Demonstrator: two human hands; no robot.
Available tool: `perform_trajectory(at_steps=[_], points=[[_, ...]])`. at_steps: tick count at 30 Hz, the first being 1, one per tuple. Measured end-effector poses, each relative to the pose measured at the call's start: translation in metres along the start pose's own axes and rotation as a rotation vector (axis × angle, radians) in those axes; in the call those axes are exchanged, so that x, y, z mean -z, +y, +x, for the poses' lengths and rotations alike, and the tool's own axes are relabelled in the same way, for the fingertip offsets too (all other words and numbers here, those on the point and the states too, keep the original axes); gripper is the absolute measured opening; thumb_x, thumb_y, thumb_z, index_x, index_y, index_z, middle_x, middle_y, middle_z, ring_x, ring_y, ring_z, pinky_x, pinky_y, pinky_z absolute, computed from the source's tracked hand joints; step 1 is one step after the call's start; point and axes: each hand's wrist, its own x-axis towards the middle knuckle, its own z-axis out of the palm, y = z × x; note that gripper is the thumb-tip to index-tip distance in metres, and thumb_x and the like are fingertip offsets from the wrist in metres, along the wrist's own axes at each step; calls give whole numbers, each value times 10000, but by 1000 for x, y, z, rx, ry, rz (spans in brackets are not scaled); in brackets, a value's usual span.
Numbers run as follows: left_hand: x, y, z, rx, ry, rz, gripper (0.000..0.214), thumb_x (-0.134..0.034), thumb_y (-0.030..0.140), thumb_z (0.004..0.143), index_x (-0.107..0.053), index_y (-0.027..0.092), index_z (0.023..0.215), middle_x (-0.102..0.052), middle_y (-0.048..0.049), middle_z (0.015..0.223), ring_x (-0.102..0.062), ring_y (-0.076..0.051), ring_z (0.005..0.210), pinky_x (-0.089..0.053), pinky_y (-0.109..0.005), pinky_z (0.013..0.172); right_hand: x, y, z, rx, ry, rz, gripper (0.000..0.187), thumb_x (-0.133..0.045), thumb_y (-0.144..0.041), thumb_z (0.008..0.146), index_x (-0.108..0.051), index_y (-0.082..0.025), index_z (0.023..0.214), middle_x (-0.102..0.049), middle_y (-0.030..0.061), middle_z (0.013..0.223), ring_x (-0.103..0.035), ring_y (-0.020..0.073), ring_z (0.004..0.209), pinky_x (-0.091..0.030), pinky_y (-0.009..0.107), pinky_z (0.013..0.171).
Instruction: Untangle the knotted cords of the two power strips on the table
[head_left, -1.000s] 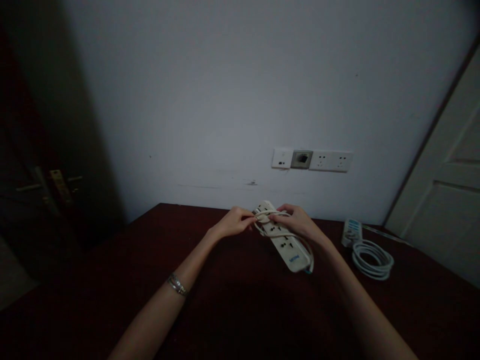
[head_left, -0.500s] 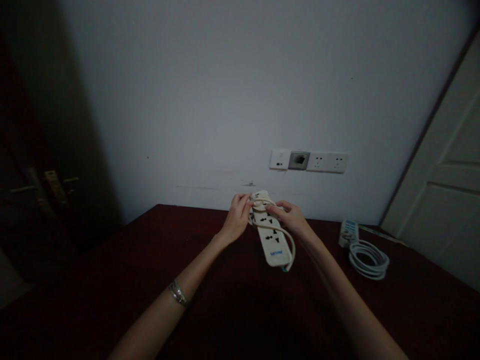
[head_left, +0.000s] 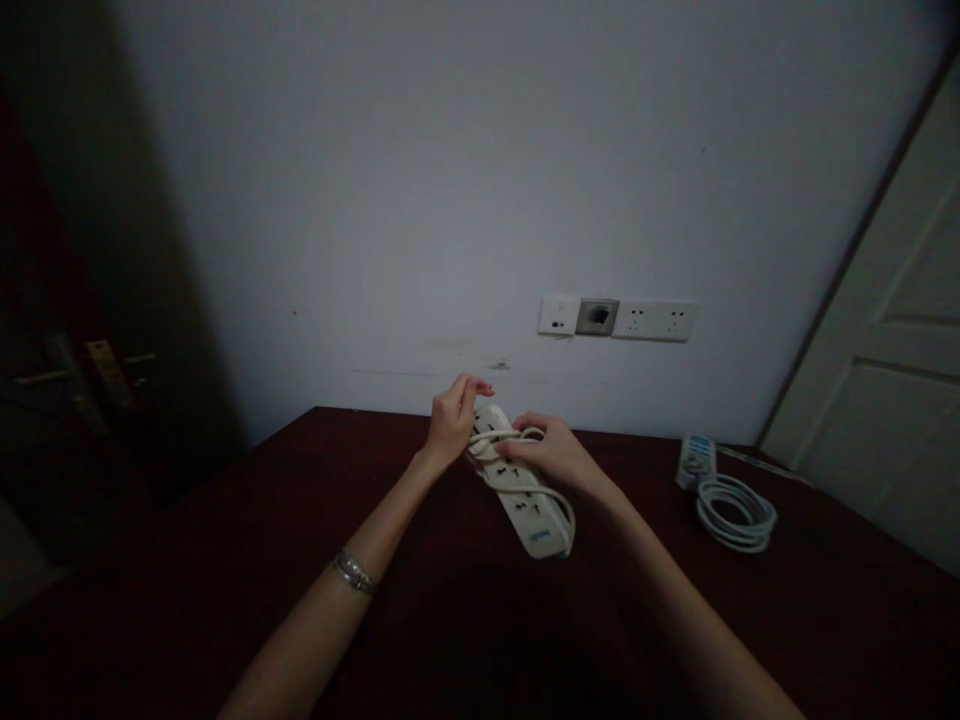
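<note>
A white power strip (head_left: 517, 485) is tilted above the dark red table, its far end pointing left toward the wall. Its white cord (head_left: 551, 492) wraps loosely around it and crosses its sockets more than once. My right hand (head_left: 551, 450) grips the strip and cord near the far half, thumb on top and fingers over the right side. My left hand (head_left: 450, 420) is beside the strip's far left end, fingers bent and lifted above it with nothing visible at their tips. Its thumb is hidden, and its lower edge is close to the cord.
Another power strip (head_left: 696, 460) lies on the table (head_left: 315, 500) at right, with a coiled white cable (head_left: 736, 515) in front of it. Wall sockets (head_left: 652, 320) are set in the wall behind. Doors stand at the left and right edges.
The power strip has shifted left and a little nearer, turning more diagonal. My left hand has moved left and its fingers have come off the strip's end. My right hand has moved left and down with the strip.
</note>
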Motion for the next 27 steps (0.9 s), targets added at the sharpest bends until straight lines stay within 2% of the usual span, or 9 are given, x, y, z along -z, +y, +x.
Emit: perform_trajectory(at_steps=[4,7,9,12,14,16,19,24,27], points=[[13,1,14,216,140,-239,415,-344,521,865,-540,156,853,-676,-67,729,-656,-179,742,-495,-318,711,-7,5,5,-14,53,19,384,-704,-432,581,-591,-155,822,-625,30,679,-547,141,591,-402,246,542],[19,-1,20,323,160,-297,381,-423,505,823,-545,146,863,-677,-82,770,-656,-192,749,-494,-305,652,-2,7,7,-29,95,61,405,-724,-436,564,-594,-150,820,-618,25,649,-541,137,567,-398,242,524],[19,-4,19,371,76,-347,380,-471,493,804,-555,140,915,-673,-113,905,-646,-203,839,-491,-308,686,1,9,8,-58,136,118,421,-727,-451,564,-607,-144,826,-614,26,632,-537,133,544,-392,238,497],[12,-11,11,438,-144,-476,442,-548,458,776,-531,159,1101,-599,-145,1146,-597,-217,991,-471,-324,777,3,11,9,-134,188,274,457,-711,-492,585,-615,-152,875,-640,47,683,-554,140,536,-401,235,454],[4,-17,4,480,-287,-560,542,-606,402,748,-466,198,1231,-555,-145,1226,-580,-224,1017,-461,-334,795,2,12,10,-172,204,385,463,-696,-509,607,-615,-160,900,-658,65,750,-574,146,557,-421,233,440],[-3,-21,-4,496,-370,-624,624,-647,325,714,-424,227,1289,-550,-134,1243,-580,-228,1008,-454,-341,799,1,13,11,-193,197,472,449,-678,-515,632,-615,-164,906,-659,66,783,-573,135,555,-425,221,418],[-10,-28,-11,464,-342,-625,676,-660,222,670,-424,245,1303,-558,-94,1242,-568,-212,1018,-438,-316,817,0,16,14,-191,174,529,395,-669,-499,653,-611,-167,858,-640,35,723,-532,103,488,-396,194,364],[-15,-35,-13,581,-342,-586,640,-551,272,740,-359,276,1350,-623,-56,1120,-612,-167,824,-453,-271,670,2,16,14,-202,158,516,351,-648,-489,685,-605,-175,838,-625,21,669,-536,106,486,-449,213,393],[-19,-34,-13,496,-227,-647,644,-578,275,702,-400,213,1318,-607,-75,1149,-604,-181,893,-459,-290,745,0,11,11,-191,161,571,351,-652,-480,687,-594,-188,874,-630,17,695,-552,109,505,-493,240,442]])
